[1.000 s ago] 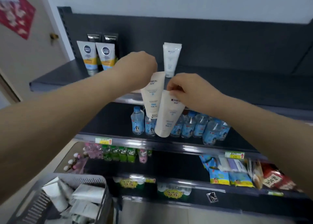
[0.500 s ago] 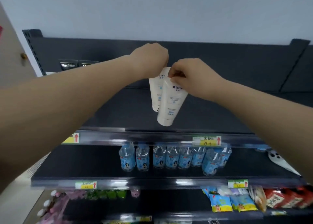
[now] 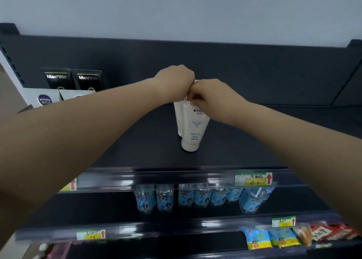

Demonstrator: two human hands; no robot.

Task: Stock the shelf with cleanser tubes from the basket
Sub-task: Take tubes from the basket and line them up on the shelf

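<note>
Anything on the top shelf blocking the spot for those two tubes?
Nothing visible. The front tube and rear tube point cap-down at bare top shelf; the nearest stock, the Nivea tubes, stands well to the left.

Two cream cleanser tubes (image 3: 193, 125), two black Men tubes (image 3: 56, 78), two Nivea tubes (image 3: 45, 99), four price tags (image 3: 253, 178).

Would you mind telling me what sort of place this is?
Probably a small shop: dark tiered shelves with price tags on their front edges, a row of bottles, and snack packets below.
</note>
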